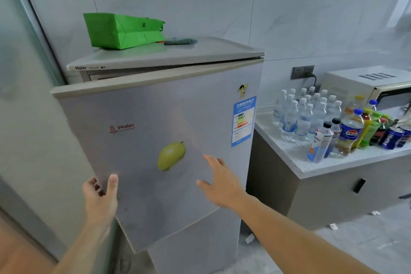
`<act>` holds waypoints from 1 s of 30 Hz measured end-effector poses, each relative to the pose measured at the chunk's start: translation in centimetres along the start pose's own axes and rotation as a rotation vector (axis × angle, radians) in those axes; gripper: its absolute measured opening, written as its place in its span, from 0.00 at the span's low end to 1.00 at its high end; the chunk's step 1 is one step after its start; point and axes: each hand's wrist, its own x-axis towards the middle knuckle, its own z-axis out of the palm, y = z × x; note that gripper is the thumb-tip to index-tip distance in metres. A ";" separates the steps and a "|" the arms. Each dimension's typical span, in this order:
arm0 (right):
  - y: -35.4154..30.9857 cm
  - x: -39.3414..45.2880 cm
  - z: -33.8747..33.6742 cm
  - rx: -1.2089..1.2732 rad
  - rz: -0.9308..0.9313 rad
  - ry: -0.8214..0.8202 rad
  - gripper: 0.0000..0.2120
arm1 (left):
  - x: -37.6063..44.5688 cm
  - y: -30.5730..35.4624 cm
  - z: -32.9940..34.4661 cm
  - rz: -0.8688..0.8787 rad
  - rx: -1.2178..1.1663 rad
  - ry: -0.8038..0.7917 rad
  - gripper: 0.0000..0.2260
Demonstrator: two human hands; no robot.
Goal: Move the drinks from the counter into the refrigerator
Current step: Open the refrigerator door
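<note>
meanwhile green bag (124,30) atop fridge (200,118) (door ajar), microwave (364,82) behind drinks (333,122)

A refrigerator (155,162) stands against the wall, its upper door (144,140) swung partly out. A bag (122,30) and a cloth (180,40) lie on top. To its right runs a counter (322,162) crowded with bottles (304,113) and cans (393,138), a microwave (364,84) behind them below a wall socket (302,71).
</note>
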 end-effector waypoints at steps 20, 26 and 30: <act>12.1 -30.6 -8.9 0.269 -0.180 0.042 0.38 | -42.6 2.6 5.0 0.227 0.184 -0.234 0.23; 17.0 -33.1 -13.5 0.474 -0.010 0.370 0.27 | -50.0 6.2 11.6 0.215 0.283 -0.689 0.25; 22.1 -31.9 -16.8 0.537 0.160 0.539 0.22 | -51.3 5.9 14.4 0.169 0.255 -0.688 0.21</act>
